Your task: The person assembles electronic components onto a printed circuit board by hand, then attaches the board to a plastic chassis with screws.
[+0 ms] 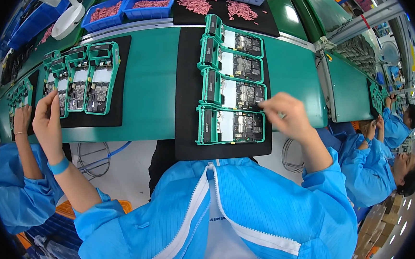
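Several green-framed electronic assemblies (241, 96) with circuit boards stand in a column on a black mat (185, 92) before me. My right hand (286, 115) reaches in from the right, thumb and fingers pinched at the right edge of the second-nearest assembly. Anything between those fingertips is too small to name. Off to the left, my left hand (47, 126), wearing a blue wristband (59, 167), is raised beside another group of green-framed assemblies (77, 83). Its thumb and forefinger are pressed together, and what they hold, if anything, cannot be made out.
Blue bins (105, 15) of small pink pieces stand along the far edge, with loose pink piles (196, 4) on a dark mat. Co-workers in blue sit on both sides; one's hand (22, 118) works close to my left arm. Metal rails border the green table (149, 80).
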